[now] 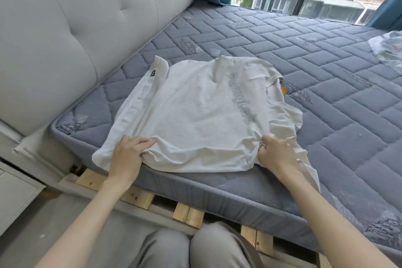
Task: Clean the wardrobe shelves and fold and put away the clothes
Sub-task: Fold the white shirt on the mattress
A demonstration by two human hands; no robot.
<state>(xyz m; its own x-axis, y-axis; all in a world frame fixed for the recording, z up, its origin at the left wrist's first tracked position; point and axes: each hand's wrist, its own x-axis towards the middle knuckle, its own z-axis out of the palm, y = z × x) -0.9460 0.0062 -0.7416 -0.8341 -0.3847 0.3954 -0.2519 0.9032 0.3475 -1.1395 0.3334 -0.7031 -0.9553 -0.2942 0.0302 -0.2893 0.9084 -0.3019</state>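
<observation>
A cream white T-shirt (195, 113) with pale grey lettering lies spread on the blue quilted mattress (304, 67), near its front edge. One side is folded in along the left. My left hand (128, 154) grips the shirt's near left edge, fingers curled over a fold of cloth. My right hand (276, 150) pinches a bunch of fabric at the near right edge. Part of the shirt hangs over the mattress edge by my right wrist.
A padded grey headboard (76, 28) rises on the left. Another pale garment (389, 50) lies at the mattress's far right. Wooden slats (189, 215) show under the mattress. A white cabinet (15, 193) stands at lower left. A window is behind the bed.
</observation>
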